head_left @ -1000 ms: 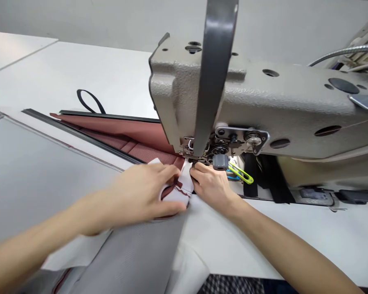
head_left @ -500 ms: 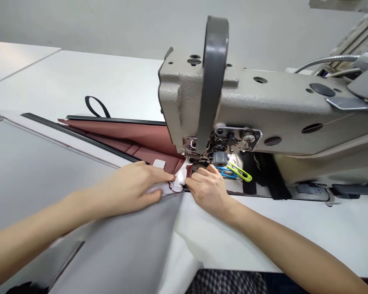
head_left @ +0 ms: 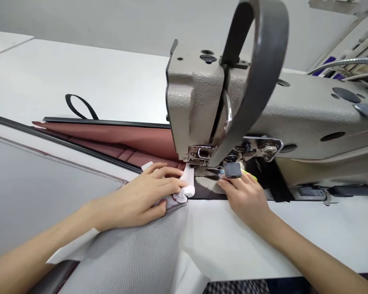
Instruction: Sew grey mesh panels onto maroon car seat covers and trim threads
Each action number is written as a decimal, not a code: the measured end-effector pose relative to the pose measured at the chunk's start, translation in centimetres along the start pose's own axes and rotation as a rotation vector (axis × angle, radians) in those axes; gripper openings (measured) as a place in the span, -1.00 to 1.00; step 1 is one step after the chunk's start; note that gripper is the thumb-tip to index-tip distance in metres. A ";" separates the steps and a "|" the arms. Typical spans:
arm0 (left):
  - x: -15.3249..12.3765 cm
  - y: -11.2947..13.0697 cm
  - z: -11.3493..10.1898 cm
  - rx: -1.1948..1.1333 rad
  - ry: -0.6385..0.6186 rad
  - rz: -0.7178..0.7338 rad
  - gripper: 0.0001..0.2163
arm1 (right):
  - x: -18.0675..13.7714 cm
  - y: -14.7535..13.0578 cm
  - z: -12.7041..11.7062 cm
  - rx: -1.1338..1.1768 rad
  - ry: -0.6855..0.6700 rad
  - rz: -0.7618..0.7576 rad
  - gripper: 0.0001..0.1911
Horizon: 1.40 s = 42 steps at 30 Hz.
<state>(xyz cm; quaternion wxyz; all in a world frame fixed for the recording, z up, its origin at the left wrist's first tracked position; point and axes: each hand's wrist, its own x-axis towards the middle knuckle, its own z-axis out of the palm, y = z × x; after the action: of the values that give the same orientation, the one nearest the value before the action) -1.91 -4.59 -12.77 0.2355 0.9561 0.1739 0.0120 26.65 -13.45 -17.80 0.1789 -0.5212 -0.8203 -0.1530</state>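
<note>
My left hand (head_left: 144, 192) lies flat on grey mesh fabric (head_left: 138, 241), fingers stretched out and slightly apart. Its fingertips press on a folded white strip (head_left: 188, 179) that runs up under the sewing machine head (head_left: 202, 98). At the right of the needle area, my right hand (head_left: 247, 196) is closed round a pair of thread snips (head_left: 222, 173). A bit of blue and a yellow-green edge show past its fingers; most of the snips is hidden. Reddish perforated fabric (head_left: 110, 153) with black edging lies behind my left hand.
A dark grey curved band (head_left: 263, 69) stands out from the machine's front. A black loop (head_left: 79, 107) sticks up behind the reddish fabric. Black straps (head_left: 274, 179) lie under the machine arm. The white table (head_left: 64, 69) reaches back to the wall.
My right hand has left the white strip, moved right and closed on the snips that lay beside the needle area. The left hand now lies flatter over the strip. The view has shifted.
</note>
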 end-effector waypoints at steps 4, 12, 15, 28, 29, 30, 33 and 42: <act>0.1 0.0 0.4 -0.030 0.072 -0.063 -0.65 | -0.2 -0.1 -0.2 -0.072 0.042 0.092 -0.71; 0.0 -1.2 0.9 -0.189 0.106 -0.077 -0.72 | 3.1 -4.3 1.2 0.221 -0.172 0.027 -0.63; 0.0 -1.1 1.4 -0.247 0.129 -0.144 -0.75 | 3.6 -4.5 1.7 0.190 -0.178 -0.023 -0.66; 0.7 0.0 1.5 -0.282 0.106 -0.179 -0.72 | 3.5 -4.1 2.6 0.193 -0.153 0.059 -0.72; 0.7 0.0 1.6 -0.285 0.104 -0.185 -0.73 | 3.6 -4.2 2.5 0.196 -0.153 0.065 -0.72; 0.7 0.0 1.7 -0.288 0.102 -0.190 -0.74 | 3.6 -4.2 2.5 0.195 -0.148 0.067 -0.72; 1.0 0.0 2.1 -0.302 0.140 -0.210 -0.75 | 3.7 -4.1 2.5 0.186 -0.132 0.071 -0.72; 1.9 0.0 1.3 -0.275 0.248 -0.207 -0.70 | 3.3 -3.1 1.8 0.423 -0.103 0.176 -0.74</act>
<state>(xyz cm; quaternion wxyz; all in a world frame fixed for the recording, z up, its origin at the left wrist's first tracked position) 0.02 -4.57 -14.07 0.3405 0.8833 0.2955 0.1287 22.31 -11.27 -18.09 0.2545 -0.5488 -0.7936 0.0654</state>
